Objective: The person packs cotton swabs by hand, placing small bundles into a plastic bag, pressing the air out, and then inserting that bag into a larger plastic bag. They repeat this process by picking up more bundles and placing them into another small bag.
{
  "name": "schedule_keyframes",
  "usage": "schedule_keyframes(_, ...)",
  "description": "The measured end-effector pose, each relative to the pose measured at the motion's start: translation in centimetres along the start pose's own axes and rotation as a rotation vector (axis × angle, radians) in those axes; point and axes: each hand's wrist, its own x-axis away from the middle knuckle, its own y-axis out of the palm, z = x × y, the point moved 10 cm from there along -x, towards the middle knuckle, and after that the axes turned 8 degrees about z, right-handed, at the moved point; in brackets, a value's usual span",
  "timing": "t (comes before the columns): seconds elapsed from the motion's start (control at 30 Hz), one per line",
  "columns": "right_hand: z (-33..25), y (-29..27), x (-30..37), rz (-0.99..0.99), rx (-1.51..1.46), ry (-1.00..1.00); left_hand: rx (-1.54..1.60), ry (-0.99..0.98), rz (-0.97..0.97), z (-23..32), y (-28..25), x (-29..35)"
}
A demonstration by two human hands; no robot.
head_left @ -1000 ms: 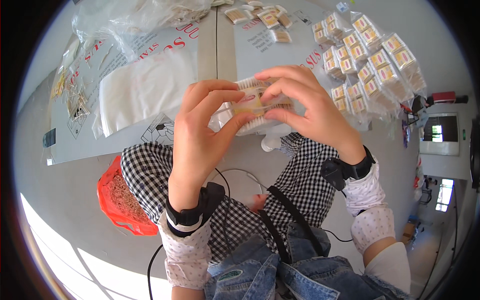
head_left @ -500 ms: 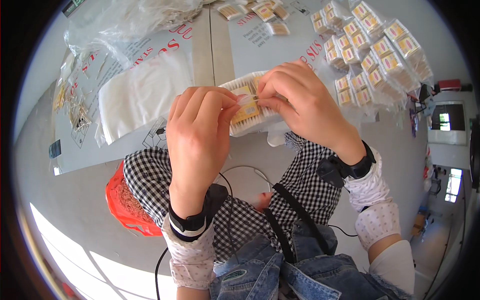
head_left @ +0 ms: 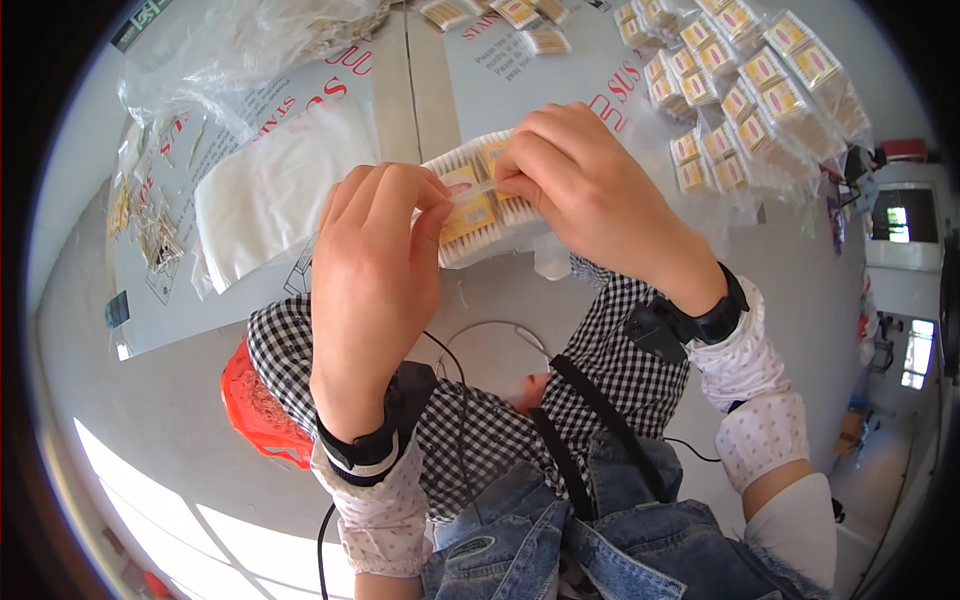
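Note:
A clear plastic bag holds several packs of cotton swabs with yellow labels and white tips showing. It lies at the near edge of the table, between my two hands. My left hand is closed, thumb and forefinger pinched at the bag's left side. On the other side my right hand pinches the upper part of the bag, its fingertips over the yellow labels. My fingers hide parts of the bag's edge.
Flat white plastic bags lie to the left, beside loose swabs. Filled bags of swab packs cover the far right. More swab packs sit at the back, near a big crumpled plastic bag. A red bag stands below the table.
My left hand has slid left along the bag, away from my right hand, uncovering more of the yellow labels. My right hand has moved slightly left, still pinching.

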Motion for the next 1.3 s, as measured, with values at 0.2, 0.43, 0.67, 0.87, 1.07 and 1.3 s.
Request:
schedule_keyframes(0.2,-0.7,0.0,0.6,0.003,0.113,-0.066,0.031,-0.001,-0.005,1.2,1.4,-1.1)
schedule_keyframes(0.43,3.3,-2.8,2.7,0.055,-0.063,0.097,0.050,-0.041,0.002,1.4,2.2,-0.3)
schedule_keyframes(0.67,2.6,-3.3,3.7,0.152,-0.104,0.060,0.095,-0.154,-0.054,1.7,2.7,-0.3)
schedule_keyframes(0.87,1.8,-3.7,4.4,0.257,-0.033,0.029,0.054,-0.108,-0.081,3.5,5.3,-1.4)
schedule_keyframes(1.07,2.9,-3.9,5.8,0.266,-0.072,0.089,0.017,-0.008,-0.178,4.3,6.8,-2.0)
schedule_keyframes(1.3,3.5,-3.7,6.0,0.307,-0.057,0.098,-0.069,0.268,-0.224,5.2,7.3,-2.1)
